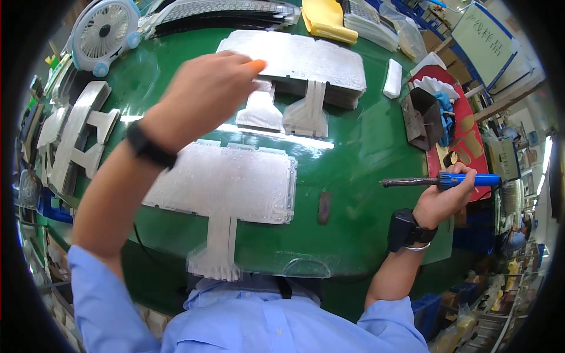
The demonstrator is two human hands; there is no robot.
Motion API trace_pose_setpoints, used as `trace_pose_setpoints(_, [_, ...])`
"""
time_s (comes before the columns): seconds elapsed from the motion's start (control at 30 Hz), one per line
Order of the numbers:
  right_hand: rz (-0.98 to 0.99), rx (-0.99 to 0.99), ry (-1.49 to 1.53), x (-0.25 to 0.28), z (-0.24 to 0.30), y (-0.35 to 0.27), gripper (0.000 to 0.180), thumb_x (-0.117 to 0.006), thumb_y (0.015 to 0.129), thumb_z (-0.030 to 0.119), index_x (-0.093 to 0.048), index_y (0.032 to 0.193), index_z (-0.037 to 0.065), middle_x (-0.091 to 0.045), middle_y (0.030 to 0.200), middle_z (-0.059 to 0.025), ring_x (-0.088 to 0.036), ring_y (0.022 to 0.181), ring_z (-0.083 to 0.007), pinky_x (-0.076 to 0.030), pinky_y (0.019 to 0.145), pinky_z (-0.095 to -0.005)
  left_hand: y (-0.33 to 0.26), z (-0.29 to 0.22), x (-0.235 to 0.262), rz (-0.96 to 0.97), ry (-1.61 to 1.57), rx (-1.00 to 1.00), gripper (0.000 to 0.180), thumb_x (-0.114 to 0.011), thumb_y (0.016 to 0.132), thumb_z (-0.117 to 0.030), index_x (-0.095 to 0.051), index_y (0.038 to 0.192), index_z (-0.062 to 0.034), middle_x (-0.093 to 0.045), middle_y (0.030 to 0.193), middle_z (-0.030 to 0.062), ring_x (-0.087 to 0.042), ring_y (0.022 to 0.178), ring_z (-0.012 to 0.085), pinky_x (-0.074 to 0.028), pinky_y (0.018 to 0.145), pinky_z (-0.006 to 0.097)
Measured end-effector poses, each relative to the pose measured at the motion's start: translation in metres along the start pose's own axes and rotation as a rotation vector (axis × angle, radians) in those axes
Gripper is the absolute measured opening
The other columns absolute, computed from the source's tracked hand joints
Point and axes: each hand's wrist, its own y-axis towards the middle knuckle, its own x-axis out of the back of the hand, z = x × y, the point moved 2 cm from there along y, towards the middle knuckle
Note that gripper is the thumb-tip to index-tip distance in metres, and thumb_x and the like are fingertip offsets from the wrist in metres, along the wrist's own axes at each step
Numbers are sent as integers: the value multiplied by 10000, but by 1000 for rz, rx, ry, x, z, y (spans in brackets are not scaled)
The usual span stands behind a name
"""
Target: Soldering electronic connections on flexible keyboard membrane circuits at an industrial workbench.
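My left hand (203, 88) reaches over the green table (365, 147) to the far stack of thin translucent membrane sheets (318, 59). Its orange-capped fingertips pinch the tail of the top sheet (259, 109). My right hand (441, 197) grips a blue-handled soldering iron (438, 181), held level with its dark tip pointing left above the table's right side. A second stack of membrane sheets (229, 179) lies in front of me, its ribbon tail (218, 253) hanging toward my chest.
A small white fan (106, 32) stands at the far left. More sheet stacks (73, 138) lie along the left edge. A dark metal stand (422, 117), a white block (392, 78), a red tray (465, 126) and yellow cloth (326, 20) sit at the right and back.
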Motion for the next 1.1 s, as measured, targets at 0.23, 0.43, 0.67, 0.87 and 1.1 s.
trace_pose_setpoints(0.23, [-6,3,-9,-3,-5,-3,314,-498,940,337,-466,788,65,-444,732,-8,-425,648,-103,-352,580,-253,43,24,-82,-135,191,-72,253,-612,786,-127,-628,1024,-42,-621,1061,106,-575,1018,255,-469,859,350])
trace_pose_setpoints(0.43, [9,32,37,-3,-1,2,308,-480,939,332,-432,770,79,-431,724,-12,-405,641,-102,-339,576,-239,32,22,-72,-241,1,-115,86,-613,775,-118,-673,815,-72,-642,822,54,-611,861,217,-511,726,328])
trace_pose_setpoints(0.67, [-279,47,182,24,14,24,217,-483,918,273,-446,822,81,-440,718,-1,-419,611,-110,-336,548,-240,-19,-35,-32,-171,63,-230,209,-594,746,-68,-621,952,-52,-631,892,57,-593,785,201,-481,652,313])
trace_pose_setpoints(0.87, [-59,104,166,-4,27,-10,261,-479,930,317,-424,814,89,-418,723,-3,-383,599,-96,-292,520,-238,-102,-124,-42,113,88,-422,394,-572,793,-336,-670,755,43,-574,1136,293,-566,1017,345,-480,717,356])
trace_pose_setpoints(1.1, [361,132,58,-40,33,-77,241,-469,910,269,-398,859,45,-402,662,-60,-344,549,-106,-269,470,-234,-107,-132,-50,184,-253,-312,692,-539,796,-523,-560,1192,44,-487,1282,222,-471,1160,394,-398,940,477])
